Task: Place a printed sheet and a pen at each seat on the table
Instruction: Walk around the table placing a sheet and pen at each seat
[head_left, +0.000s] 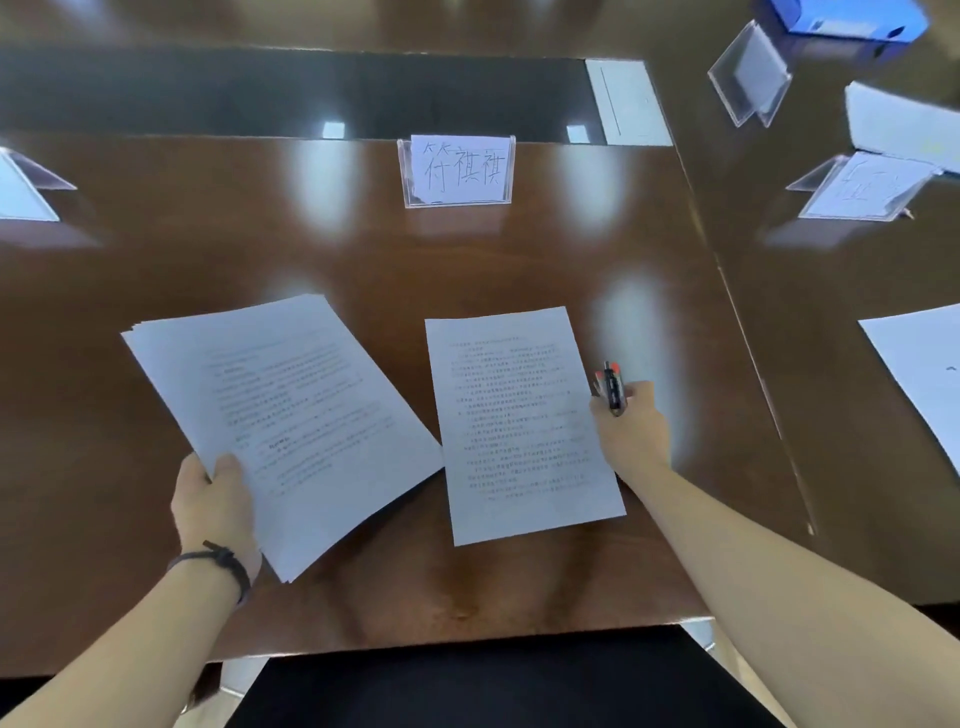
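A single printed sheet lies flat on the brown table, in front of a clear name card stand with handwriting. My left hand grips the lower corner of a stack of printed sheets held just left of that sheet. My right hand rests at the single sheet's right edge and holds a bundle of pens with red and black tops, pointing away from me.
Another name card stand and a sheet are at the seat on the right. An empty clear stand and a blue box sit far right. A stand is at the left edge. A dark chair back is below.
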